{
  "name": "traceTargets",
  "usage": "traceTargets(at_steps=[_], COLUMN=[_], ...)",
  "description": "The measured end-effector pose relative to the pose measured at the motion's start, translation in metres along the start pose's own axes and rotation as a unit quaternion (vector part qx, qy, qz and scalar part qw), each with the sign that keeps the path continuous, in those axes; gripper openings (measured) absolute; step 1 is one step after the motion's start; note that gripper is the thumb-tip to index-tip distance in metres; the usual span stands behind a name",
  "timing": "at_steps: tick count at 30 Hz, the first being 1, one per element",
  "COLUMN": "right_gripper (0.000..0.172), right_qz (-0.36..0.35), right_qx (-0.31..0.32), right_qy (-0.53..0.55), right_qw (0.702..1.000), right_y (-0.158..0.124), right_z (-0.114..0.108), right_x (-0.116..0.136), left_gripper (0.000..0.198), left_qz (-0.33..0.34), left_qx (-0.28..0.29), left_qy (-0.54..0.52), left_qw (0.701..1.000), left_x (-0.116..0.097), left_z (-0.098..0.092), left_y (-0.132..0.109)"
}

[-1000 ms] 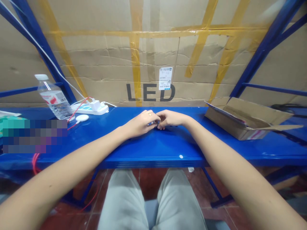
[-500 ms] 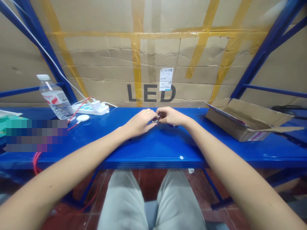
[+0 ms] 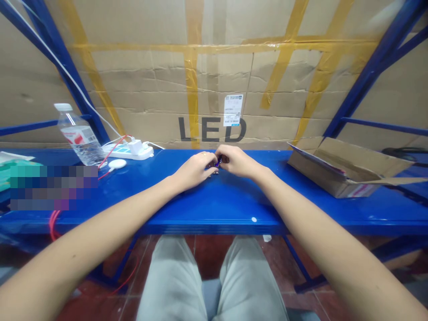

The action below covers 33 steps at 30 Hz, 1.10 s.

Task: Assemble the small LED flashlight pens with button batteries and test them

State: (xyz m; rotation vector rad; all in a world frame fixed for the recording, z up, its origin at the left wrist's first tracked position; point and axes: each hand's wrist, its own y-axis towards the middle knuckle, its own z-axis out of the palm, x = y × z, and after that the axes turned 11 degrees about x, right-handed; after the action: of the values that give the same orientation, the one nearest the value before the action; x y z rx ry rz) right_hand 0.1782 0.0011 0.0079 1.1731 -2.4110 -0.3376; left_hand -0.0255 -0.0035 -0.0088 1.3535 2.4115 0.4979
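Observation:
My left hand (image 3: 194, 170) and my right hand (image 3: 236, 161) meet over the middle of the blue shelf (image 3: 220, 205), fingertips pinched together. Between them sits a small dark, partly metallic object (image 3: 214, 166), too small and too hidden to name. Both hands hold it just above the shelf surface. A ring shows on a finger of my left hand.
An open cardboard box (image 3: 344, 171) lies at the right. At the left stand a water bottle (image 3: 79, 140), a white power strip (image 3: 132, 150) with a red cable, and a white round disc (image 3: 117, 164). A taped cardboard wall (image 3: 207, 89) marked LED backs the shelf.
Both hands have shifted slightly away from me and upward, keeping their pinch on the small object. The view has drifted a little.

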Motion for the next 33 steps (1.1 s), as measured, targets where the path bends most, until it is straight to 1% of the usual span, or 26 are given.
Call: traceTargets(at_steps=[3,7,10,13,16,21,26,31,33], right_gripper=[0.018,0.021,0.023,0.024,0.023,0.022,0.02,0.019,0.021], right_qz=[-0.01,-0.047,-0.059,-0.054,-0.049,-0.061,-0.061,-0.081,-0.073], right_qx=[-0.017,-0.031,-0.025,-0.021,-0.028,-0.005,-0.017,0.003,-0.01], right_qy=[-0.041,-0.093,-0.114,-0.13,-0.151,-0.181,-0.19,-0.208,-0.206], right_qw=[0.999,0.994,0.991,0.99,0.987,0.982,0.98,0.975,0.976], right_y=[-0.0002,-0.0003,-0.0002,-0.0006,-0.0009,-0.0004,-0.0004,0.0002,0.0001], right_z=[-0.0005,-0.0001,0.0009,0.0013,0.0011,0.0015,0.0019,0.0048,0.0046], right_x=[0.0017,0.0031,0.0025,0.0017,0.0029,0.0067,0.007,0.0079,0.0074], left_gripper=[0.007,0.007,0.015,0.026,0.032,0.037,0.039,0.039,0.039], left_qz=[-0.001,0.004,-0.02,-0.04,-0.041,-0.052,-0.06,-0.07,-0.073], left_qx=[-0.008,-0.014,-0.026,-0.03,-0.025,-0.031,-0.022,-0.01,-0.012], left_qy=[0.008,0.044,0.118,0.199,0.24,0.267,0.268,0.269,0.265], left_qw=[1.0,0.999,0.993,0.979,0.97,0.962,0.961,0.961,0.961], left_x=[0.0004,0.0003,-0.0002,0.0,0.0009,0.002,0.0026,0.0029,0.0026], left_z=[-0.0007,-0.0016,-0.0025,-0.0029,-0.0024,-0.0011,-0.0013,-0.0021,-0.0029], left_y=[0.0,-0.0001,-0.0006,-0.0014,-0.0021,-0.0027,-0.0032,-0.0038,-0.0038])
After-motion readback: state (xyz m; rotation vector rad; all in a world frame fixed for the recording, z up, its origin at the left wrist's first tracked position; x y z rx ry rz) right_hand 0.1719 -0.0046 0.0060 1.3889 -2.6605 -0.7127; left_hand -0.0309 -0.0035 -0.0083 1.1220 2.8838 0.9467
